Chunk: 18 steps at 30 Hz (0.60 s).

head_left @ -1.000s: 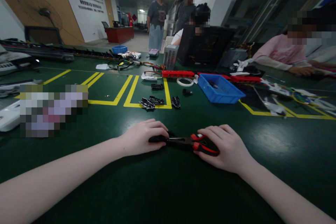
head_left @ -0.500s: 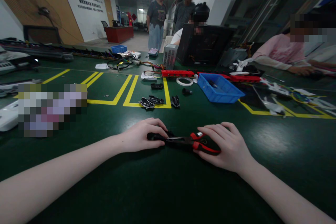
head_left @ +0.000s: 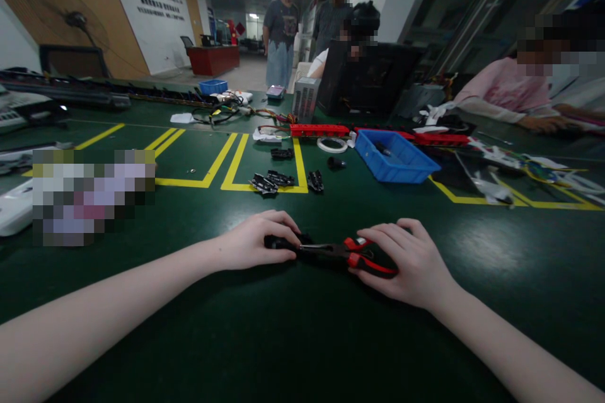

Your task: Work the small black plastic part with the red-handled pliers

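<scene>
The step in hand looks to be working the pliers on a small dark part held low over the bench (head_left: 302, 334). The left hand (head_left: 267, 240) pinches the black part (head_left: 278, 243) between thumb and fingers, and the right hand (head_left: 410, 261) is wrapped around the red-and-black handles of the pliers (head_left: 336, 250), thumb side below and fingers above. The handles stand somewhat apart; the nose points at the left fingertips and meets the part or lies just beside it, though whether the tips bite on it I cannot tell. As I judge it, the next move calls for a firm left pinch, the nose lined up with the right spot, and an even squeeze that spares the fingertips. What stands in the way is mostly the left hand itself, which covers much of the part, and the dark part against a dark green surface makes its edges hard to read. Beyond the hands, well apart from them, 2 black pieces (head_left: 270, 182) lie touching or nearly so over a yellow tape line, 1 more black piece (head_left: 316, 181) sits to their right and another (head_left: 282, 153) farther back. A short black cylinder (head_left: 337, 164) lies near the blue bin (head_left: 405, 171), which has something dark inside. Behind these are a white ring (head_left: 331, 145) and a red strip (head_left: 320, 131). At the far right a co-worker in pink (head_left: 498, 91) leans on the bench.
</scene>
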Motion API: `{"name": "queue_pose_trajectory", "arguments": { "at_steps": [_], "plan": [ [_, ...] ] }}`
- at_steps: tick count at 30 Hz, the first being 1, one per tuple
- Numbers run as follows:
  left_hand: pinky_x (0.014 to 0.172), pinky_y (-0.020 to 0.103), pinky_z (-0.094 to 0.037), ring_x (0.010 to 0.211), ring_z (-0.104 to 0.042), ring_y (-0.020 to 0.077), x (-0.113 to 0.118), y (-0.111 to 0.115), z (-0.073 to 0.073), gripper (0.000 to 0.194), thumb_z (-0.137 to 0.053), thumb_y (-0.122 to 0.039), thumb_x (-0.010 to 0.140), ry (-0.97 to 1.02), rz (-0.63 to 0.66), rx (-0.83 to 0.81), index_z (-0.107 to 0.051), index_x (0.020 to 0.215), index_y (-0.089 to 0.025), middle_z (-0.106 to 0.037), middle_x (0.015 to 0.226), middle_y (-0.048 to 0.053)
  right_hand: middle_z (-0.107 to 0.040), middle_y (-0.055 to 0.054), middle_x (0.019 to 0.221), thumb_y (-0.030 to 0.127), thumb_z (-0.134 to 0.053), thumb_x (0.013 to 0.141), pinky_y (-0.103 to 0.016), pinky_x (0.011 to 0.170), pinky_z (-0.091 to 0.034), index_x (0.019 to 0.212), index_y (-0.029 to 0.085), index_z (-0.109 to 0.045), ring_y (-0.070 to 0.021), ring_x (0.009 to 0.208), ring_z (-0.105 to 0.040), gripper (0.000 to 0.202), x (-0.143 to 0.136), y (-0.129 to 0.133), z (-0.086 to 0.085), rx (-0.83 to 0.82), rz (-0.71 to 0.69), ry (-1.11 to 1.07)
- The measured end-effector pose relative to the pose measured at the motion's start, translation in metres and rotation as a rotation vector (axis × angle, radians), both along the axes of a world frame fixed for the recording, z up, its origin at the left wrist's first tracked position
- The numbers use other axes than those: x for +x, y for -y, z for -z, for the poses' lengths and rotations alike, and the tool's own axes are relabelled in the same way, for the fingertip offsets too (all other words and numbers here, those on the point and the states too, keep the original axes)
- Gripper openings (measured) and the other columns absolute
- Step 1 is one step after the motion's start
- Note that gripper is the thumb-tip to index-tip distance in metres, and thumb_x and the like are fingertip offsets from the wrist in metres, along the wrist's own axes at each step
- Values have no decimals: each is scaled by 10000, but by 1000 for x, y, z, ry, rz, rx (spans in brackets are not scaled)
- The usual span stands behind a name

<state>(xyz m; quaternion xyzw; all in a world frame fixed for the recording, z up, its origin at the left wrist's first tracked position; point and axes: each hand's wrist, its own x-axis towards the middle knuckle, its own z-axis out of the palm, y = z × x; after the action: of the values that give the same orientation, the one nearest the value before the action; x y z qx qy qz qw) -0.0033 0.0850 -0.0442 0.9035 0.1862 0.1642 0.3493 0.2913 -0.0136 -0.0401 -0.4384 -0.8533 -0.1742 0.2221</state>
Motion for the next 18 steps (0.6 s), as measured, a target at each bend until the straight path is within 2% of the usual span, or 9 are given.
{"name": "queue_pose_trajectory", "arguments": {
  "at_steps": [6, 18],
  "plan": [
    [929, 385, -479, 1088, -578, 217, -1, 2, -3, 192, -652, -278, 883, -5, 25, 45, -694, 1065, -234, -608, 1182, 52, -711, -85, 924, 430, -653, 781, -386, 762, -402, 1035, 173, -584, -214, 784, -649, 368, 0, -1, 2, -53, -19, -9],
    [918, 365, -483, 1092, -593, 200, -1, 4, -1, 181, -669, -236, 874, 37, 39, 130, -654, 1051, -204, -635, 1215, 56, -699, -91, 957, 419, -649, 798, -409, 814, -385, 1064, 160, -563, -227, 834, -649, 382, 3, 0, 1, -80, -23, 31]
  ]
}}
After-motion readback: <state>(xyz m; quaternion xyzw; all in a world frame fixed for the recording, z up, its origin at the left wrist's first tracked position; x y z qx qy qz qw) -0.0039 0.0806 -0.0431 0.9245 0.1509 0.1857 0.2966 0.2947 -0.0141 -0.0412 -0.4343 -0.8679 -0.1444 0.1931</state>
